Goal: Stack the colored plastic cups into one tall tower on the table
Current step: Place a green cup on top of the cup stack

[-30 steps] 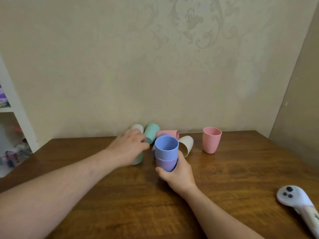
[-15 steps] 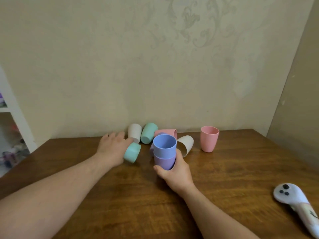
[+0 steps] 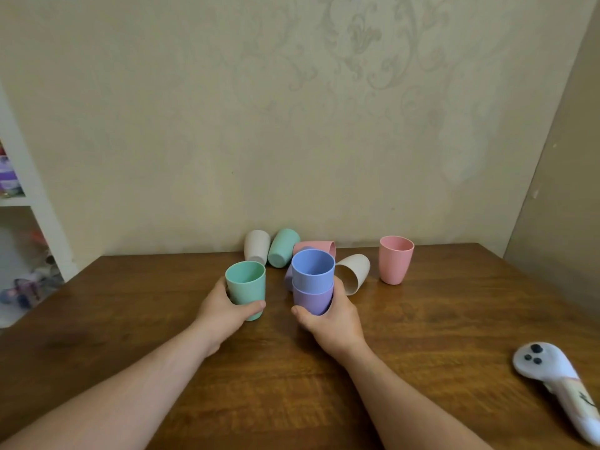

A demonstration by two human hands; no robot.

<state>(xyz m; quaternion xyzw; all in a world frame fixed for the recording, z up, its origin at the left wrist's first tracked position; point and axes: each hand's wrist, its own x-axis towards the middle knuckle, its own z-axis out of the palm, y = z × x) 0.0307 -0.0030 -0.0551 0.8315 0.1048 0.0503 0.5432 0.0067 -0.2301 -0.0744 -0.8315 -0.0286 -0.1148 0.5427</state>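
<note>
Hands (image 3: 224, 311) (image 3: 334, 319) hold green cup (image 3: 245, 287) beside blue-purple stack (image 3: 312, 280).

Mostly hidden behind blue cup (image 3: 313, 269): a lilac cup (image 3: 288, 276) and a tipped pink cup (image 3: 316, 246). Covered by hands: base of green cup (image 3: 245, 285), lower purple cup (image 3: 312, 300). Controller (image 3: 560, 383) cut by right edge. Shelf (image 3: 19, 203) contents blurred.

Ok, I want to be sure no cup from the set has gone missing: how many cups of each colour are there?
Green cups: 2, one held, one lying
Pink cups: 2, one upright, one lying
Cream cups: 2, both lying
Blue cup: 1
Purple cups: 2, one under the blue, one mostly hidden behind
Total: 9
</note>
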